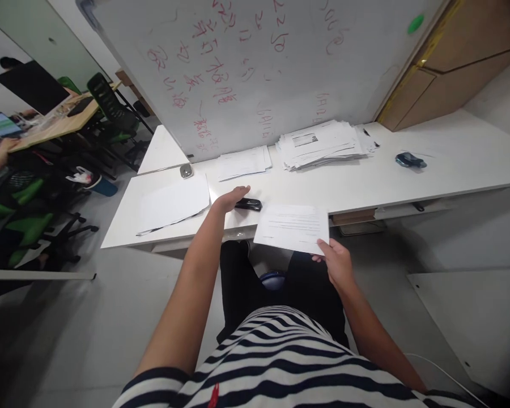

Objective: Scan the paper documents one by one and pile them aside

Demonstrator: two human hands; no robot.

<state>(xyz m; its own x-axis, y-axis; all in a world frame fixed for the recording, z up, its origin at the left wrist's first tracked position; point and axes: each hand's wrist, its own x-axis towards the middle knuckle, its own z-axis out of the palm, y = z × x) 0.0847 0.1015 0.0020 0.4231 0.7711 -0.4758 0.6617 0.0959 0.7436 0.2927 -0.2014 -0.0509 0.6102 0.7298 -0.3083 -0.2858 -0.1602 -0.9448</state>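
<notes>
My right hand grips the lower right corner of a printed paper sheet, thumb on top and fingers underneath. The sheet reaches over the desk's front edge. My left hand is open, its fingers stretched out to the right, just above and beside a black stapler. Whether it touches the stapler I cannot tell. The stapler lies on the white desk near the sheet's upper left corner. To the left of my left hand lies a stack of white paper.
A thick pile of papers and a thinner one lie against the whiteboard. A dark blue-green object rests at the right, before a cardboard box. A small square object sits left. Another person's arm shows far left.
</notes>
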